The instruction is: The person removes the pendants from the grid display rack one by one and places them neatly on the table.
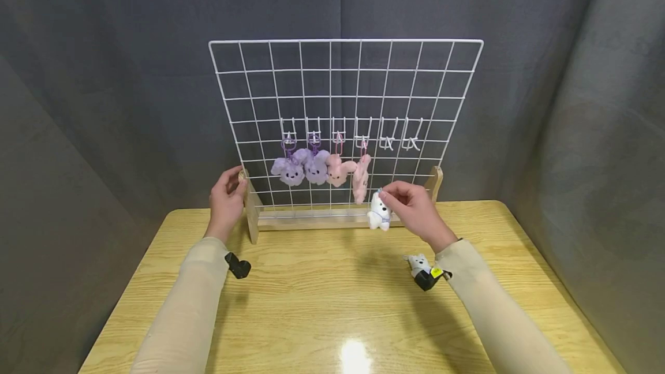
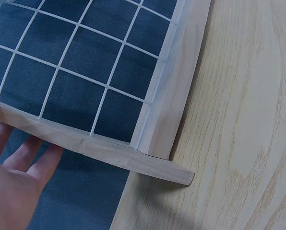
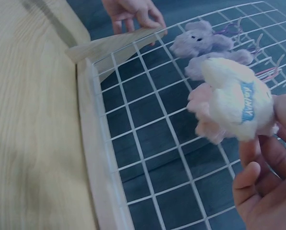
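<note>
My right hand (image 1: 414, 210) pinches a white plush keychain (image 1: 380, 212) by its top, holding it in front of the lower right of a white wire grid (image 1: 345, 98). In the right wrist view the plush (image 3: 236, 98) shows a blue band with lettering. My left hand (image 1: 227, 199) grips the grid's wooden side post (image 2: 85, 146), fingers behind it. Two purple plush keychains (image 1: 317, 167) and two pink plush keychains (image 1: 337, 171) hang side by side from white hooks on the grid. To their right are two bare hooks (image 1: 387, 142).
Another white plush (image 1: 418, 262) lies on the wooden table (image 1: 291, 305), beside the right wrist's black camera (image 1: 427, 279). A wooden bar (image 1: 312, 223) runs along the grid's base. Dark grey curtain (image 1: 156, 45) stands behind and at both sides.
</note>
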{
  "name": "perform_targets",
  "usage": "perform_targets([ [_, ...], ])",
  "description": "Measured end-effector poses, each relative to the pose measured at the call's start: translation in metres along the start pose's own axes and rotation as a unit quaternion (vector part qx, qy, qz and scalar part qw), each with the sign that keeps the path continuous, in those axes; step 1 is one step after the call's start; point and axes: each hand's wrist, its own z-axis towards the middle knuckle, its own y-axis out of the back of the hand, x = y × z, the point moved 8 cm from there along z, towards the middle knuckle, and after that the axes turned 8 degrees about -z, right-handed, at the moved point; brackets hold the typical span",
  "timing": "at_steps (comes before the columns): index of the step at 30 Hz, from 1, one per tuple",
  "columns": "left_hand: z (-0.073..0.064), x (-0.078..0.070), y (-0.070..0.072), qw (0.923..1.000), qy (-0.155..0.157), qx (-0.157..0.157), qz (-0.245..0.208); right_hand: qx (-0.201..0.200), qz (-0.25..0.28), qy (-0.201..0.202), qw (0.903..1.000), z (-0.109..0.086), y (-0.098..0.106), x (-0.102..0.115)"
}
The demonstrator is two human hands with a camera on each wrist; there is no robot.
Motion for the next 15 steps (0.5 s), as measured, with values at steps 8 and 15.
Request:
perform_targets([
  [8,0.001,-0.001,-0.001,1.0000,-0.004,-0.001,-0.002,0.042,-0.013,-0.008,0.9990,-0.006,-0.011,-0.022],
  [15,0.000,0.001,0.000,1.0000,0.002,-0.005,-0.001,0.069,-0.030,-0.027,0.9968,-0.011,-0.019,-0.039],
])
